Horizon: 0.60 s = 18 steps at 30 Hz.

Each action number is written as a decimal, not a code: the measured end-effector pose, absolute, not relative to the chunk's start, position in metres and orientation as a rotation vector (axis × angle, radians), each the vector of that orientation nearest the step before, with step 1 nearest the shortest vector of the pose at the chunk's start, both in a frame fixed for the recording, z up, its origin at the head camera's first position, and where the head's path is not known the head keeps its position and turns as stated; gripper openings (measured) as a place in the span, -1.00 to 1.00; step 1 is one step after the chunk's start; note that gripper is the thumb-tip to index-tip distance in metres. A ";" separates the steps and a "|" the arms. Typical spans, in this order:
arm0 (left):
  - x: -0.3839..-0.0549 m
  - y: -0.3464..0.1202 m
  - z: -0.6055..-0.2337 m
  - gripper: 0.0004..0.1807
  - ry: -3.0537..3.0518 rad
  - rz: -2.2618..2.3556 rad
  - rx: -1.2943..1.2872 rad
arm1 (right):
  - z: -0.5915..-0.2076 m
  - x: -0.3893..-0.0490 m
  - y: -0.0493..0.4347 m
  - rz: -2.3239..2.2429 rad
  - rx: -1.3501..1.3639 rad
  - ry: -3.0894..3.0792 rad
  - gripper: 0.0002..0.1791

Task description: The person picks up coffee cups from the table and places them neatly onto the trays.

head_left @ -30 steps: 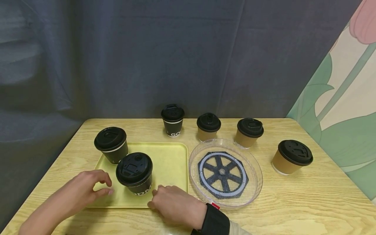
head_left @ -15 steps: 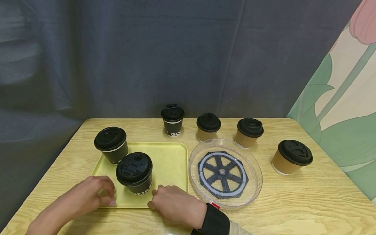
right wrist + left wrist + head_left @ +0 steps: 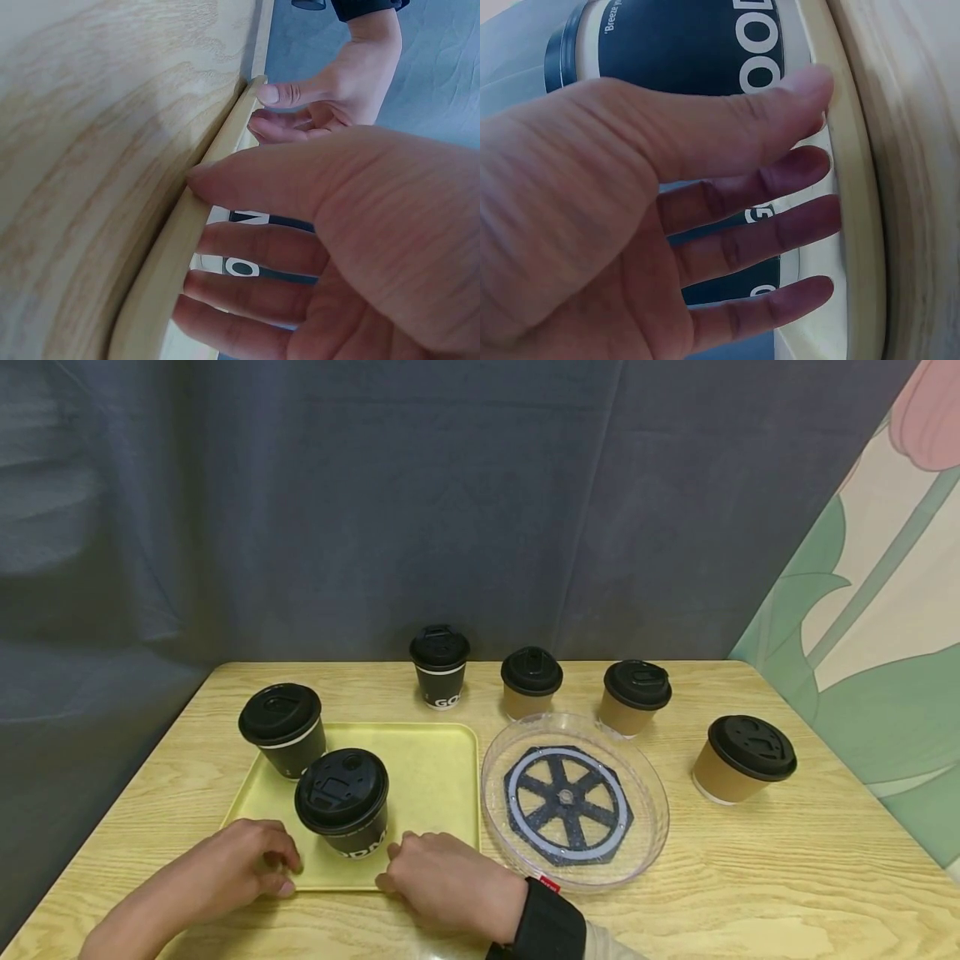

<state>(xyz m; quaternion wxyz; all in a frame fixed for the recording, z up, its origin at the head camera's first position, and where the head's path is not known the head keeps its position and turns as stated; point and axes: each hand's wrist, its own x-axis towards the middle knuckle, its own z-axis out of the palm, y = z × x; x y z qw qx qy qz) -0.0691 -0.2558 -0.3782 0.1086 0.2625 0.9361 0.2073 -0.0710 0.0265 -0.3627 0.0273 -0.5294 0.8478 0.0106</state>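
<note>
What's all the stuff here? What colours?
Tray: 1, yellow, table's left half
Dark cups: 3, black, black-lidded, two on tray, one behind
Brown cups: 3, brown, black-lidded, two behind dish, one farther right
Dish: 1, clear, right of tray
Tag: 1, red, on dish
Wheel shape: 1, black and grey, in or under dish
Table: 1, pale wood, below
Curtain: 1, blue-grey, behind table
Flower mural: 1, pink and green, right
Wristband: 1, black, right wrist
Sleeve: 1, beige, right arm
Hands: 2, bare, tray's near edge

On our wood-grain table point(image 3: 750, 877) we see a yellow tray point(image 3: 431, 777), a clear round turntable point(image 3: 567, 797), one black lidded cup point(image 3: 440, 685) and three brown lidded cups point(image 3: 528, 703) point(image 3: 626, 717) point(image 3: 723, 775).
</note>
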 end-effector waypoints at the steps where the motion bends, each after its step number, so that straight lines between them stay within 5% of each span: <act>1: -0.069 -0.256 -0.379 -0.84 2.736 0.621 0.774 | -0.363 -0.071 0.026 0.035 -1.632 2.616 -0.85; 18: -0.068 -0.252 -0.382 -0.93 2.661 0.763 0.846 | -0.363 -0.071 0.027 0.043 -1.645 2.613 -0.84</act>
